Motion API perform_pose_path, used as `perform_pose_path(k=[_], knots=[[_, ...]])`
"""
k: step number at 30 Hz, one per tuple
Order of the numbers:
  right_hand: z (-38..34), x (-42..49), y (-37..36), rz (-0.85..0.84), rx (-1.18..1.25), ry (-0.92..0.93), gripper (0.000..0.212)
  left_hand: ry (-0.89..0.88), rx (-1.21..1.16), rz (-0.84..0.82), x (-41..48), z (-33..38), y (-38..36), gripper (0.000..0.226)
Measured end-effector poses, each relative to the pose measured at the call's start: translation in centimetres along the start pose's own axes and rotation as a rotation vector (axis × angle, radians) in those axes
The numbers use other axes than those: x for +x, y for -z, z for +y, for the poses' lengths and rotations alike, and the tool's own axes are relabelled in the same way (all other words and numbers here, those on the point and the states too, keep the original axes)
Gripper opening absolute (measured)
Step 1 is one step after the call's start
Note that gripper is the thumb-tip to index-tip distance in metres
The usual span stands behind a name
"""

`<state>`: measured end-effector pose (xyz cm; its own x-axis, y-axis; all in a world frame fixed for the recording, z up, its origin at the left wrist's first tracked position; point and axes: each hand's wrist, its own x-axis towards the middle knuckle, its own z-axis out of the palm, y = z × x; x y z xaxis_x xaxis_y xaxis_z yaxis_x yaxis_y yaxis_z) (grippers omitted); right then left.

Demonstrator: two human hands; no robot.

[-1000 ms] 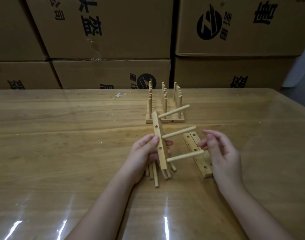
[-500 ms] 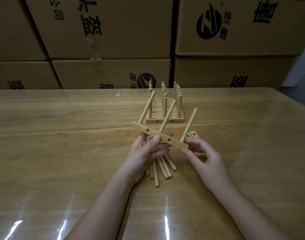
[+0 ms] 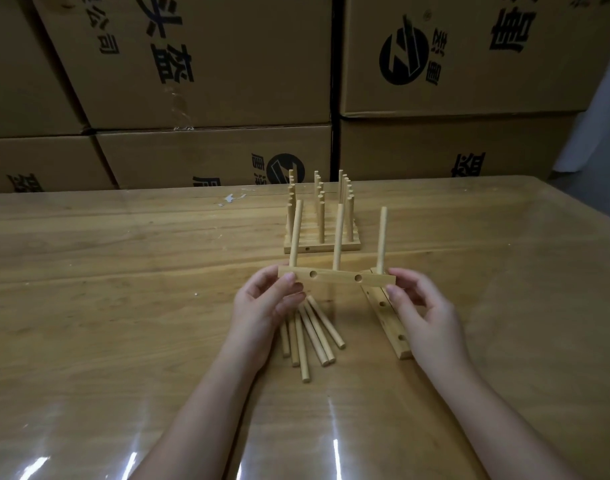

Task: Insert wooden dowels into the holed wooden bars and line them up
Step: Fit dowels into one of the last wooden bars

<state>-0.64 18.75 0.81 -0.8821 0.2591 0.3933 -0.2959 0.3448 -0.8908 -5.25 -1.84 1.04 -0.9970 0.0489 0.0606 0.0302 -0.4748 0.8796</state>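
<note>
Swung level from the earlier slant and pinched at both ends by left hand (image 3: 262, 308) and right hand (image 3: 426, 315) at frame centre, with three dowels (image 3: 338, 237) upright in the bar (image 3: 334, 279); keep flat, carry up-frame, set flush against the row (image 3: 317, 247), ends squared.

All the print is black and upside down. The far upper left box (image 3: 227, 71) shows "公司" beside larger characters I cannot make out. The far upper right box (image 3: 476, 91) carries a round logo (image 3: 404, 59) with a Z-like stroke and a large "唐". The lower middle box (image 3: 192, 157) has a smaller copy of the logo.
</note>
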Motion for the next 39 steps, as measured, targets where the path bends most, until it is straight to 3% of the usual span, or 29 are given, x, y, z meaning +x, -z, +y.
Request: perform_pose_path(k=[8, 14, 20, 29, 39], knots=[[1.1, 0.4, 0.1, -0.053, -0.089, -0.052, 0.028, 0.007, 0.571, 0.057, -0.4, 0.9, 1.1, 0.025], [2.1, 0.7, 0.0, -0.117, -0.114, -0.084, 0.025, -0.012, 0.613, 0.089, -0.3, 2.1, 1.7, 0.023], [2.2, 1.0, 0.1, -0.113, -0.139, -0.093, 0.026, -0.001, 0.635, 0.221, 0.2, 1.6, 2.0, 0.028], [2.5, 1.0, 0.0, -0.107, -0.296, -0.047, 0.015, 0.055, 0.935, 0.252, 4.8, 0.9, 1.4, 0.032], [2.8, 0.8, -0.1, -0.232, -0.515, -0.045, 0.033, 0.071, 1.186, 0.270, 10.2, -1.2, 1.7, 0.035]])
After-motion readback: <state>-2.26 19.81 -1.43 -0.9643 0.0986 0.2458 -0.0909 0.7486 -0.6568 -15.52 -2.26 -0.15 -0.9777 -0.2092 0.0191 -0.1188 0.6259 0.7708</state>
